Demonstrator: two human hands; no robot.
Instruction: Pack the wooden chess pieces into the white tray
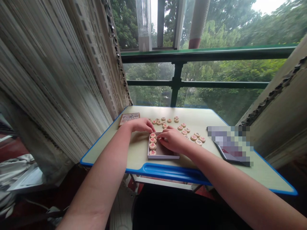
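Note:
A shallow white box (164,157) lies on the table in front of me, with a brown inside. Several round Chinese chess pieces (153,146) with red characters stand in a column along its left side. At the box's far left corner, my left hand (143,125) has its fingers bent and close together, just above the top piece. My right hand (172,138) reaches over the box from the right, fingers curled and fingertips beside the upper pieces of the column. Whatever either hand pinches is hidden by the fingers. Part of the box's inside is covered by the right hand.
More loose pieces (184,132) lie scattered beyond and right of the box. A box lid with dark writing (129,118) sits at the far left. A dark tablet-like device (227,150), partly blurred, rests at the right. The blue-edged table (134,153) stands against a green railing (177,75), between curtains.

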